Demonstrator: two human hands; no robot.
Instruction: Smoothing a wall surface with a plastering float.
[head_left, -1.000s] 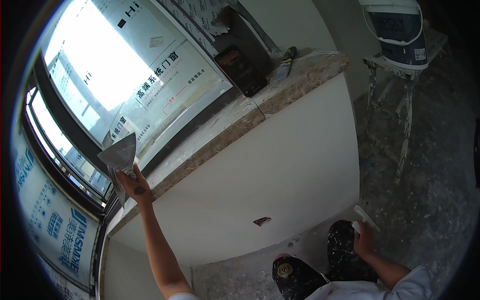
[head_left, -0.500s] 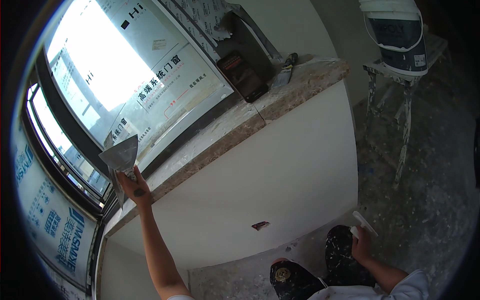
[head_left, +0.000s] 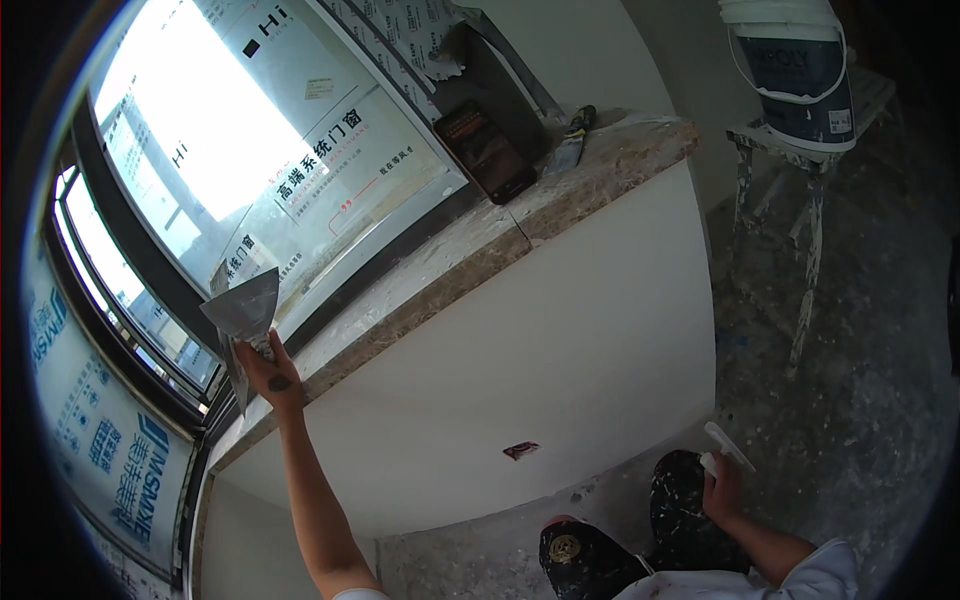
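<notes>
left fingers [head_left: 277,352] grip a scraper [head_left: 243,305], its handle [head_left: 262,348] seemingly mostly hidden.

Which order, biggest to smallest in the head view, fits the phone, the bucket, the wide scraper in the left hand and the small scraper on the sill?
1. Bucket
2. Phone and wide scraper: too alike to rank
3. Small scraper

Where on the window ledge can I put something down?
The ledge between the left hand and the phone looks bare, just white-speckled. It's crowded by the phone and small scraper, and around the left hand's wide scraper.
</notes>
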